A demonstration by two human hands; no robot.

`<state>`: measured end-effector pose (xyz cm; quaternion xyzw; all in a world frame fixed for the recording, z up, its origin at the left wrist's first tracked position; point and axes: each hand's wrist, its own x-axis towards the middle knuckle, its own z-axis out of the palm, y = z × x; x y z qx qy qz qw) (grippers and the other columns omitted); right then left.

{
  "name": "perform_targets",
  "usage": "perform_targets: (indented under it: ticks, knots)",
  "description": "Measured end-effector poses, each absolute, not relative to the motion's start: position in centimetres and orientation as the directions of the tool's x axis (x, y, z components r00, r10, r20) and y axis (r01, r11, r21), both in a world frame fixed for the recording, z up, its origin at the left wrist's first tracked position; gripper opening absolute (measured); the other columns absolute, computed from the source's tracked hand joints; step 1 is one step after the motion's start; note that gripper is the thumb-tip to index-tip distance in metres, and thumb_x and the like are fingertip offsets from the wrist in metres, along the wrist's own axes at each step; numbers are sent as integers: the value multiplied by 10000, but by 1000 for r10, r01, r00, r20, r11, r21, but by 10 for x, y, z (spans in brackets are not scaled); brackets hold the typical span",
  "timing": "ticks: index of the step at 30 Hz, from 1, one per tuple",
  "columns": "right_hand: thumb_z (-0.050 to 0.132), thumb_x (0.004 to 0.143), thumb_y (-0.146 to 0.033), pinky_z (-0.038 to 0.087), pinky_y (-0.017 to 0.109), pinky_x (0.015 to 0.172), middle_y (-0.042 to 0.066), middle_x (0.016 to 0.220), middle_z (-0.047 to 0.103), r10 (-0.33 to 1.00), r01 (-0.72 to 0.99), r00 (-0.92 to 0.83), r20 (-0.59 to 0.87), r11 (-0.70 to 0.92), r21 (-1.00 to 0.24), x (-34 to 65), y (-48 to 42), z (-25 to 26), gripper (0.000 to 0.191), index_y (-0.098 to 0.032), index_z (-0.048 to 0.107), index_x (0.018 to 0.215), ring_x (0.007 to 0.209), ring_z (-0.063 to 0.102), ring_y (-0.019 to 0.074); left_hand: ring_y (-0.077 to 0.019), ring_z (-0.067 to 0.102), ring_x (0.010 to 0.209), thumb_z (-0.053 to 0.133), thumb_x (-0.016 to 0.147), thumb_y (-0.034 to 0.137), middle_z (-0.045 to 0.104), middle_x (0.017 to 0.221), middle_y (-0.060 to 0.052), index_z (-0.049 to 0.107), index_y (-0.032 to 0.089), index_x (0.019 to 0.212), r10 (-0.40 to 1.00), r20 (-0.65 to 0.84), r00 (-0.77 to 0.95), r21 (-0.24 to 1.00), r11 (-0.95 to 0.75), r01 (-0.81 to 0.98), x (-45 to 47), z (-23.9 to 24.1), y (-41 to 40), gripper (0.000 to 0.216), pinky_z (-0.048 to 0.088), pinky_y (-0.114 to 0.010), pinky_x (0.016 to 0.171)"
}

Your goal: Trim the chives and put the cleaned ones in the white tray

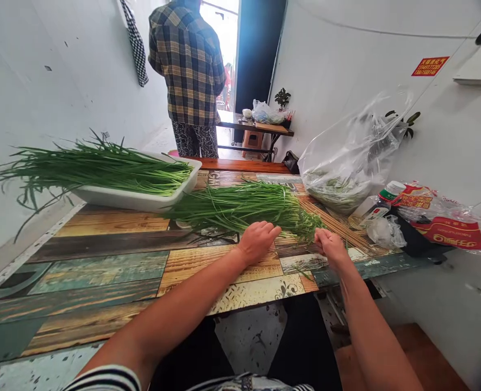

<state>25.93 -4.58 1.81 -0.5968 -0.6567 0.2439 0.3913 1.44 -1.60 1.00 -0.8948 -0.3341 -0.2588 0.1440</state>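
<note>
A long bunch of garlic chives [240,209] lies across the patterned wood-plank table [101,277], its pale ends towards my hands. My left hand [257,241] is curled against the near edge of the bunch. My right hand [330,244] sits at the bunch's right end, fingers drawn together among the stems. Whether either hand grips stems is hidden by the fingers. To the left, a white rectangular tray [130,200] holds a larger pile of garlic chives [101,171], with leaves hanging past its rim.
A clear plastic bag of greens [342,163] stands at the table's right end, beside a bottle [370,212] and red-printed packaging [448,231]. A straw-coloured mat [338,222] lies under the stems. Beyond the table, a person in a plaid shirt [187,70] stands facing a doorway, near a small table [256,122].
</note>
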Motion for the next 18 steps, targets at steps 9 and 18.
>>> perform_targets:
  ticks: [9, 18]
  knots:
    - [491, 807, -204, 439, 342, 861, 110, 976, 673, 904, 933, -7, 427, 159, -323, 252, 34, 30, 266, -154, 693, 972, 931, 599, 215, -189, 578, 697, 471, 917, 332, 611, 727, -39, 554, 179, 855, 586, 455, 670, -33, -741, 671, 19, 6, -23, 185, 400, -290, 609]
    - [600, 764, -221, 429, 302, 753, 75, 891, 663, 893, 956, 9, 449, 125, -267, 266, 64, 8, 159, -164, 660, 900, 831, 589, 201, -205, 594, 721, 486, 851, 186, 621, 752, -48, 561, 179, 900, 569, 422, 706, -46, -764, 643, 19, 9, -19, 90, 415, -287, 596]
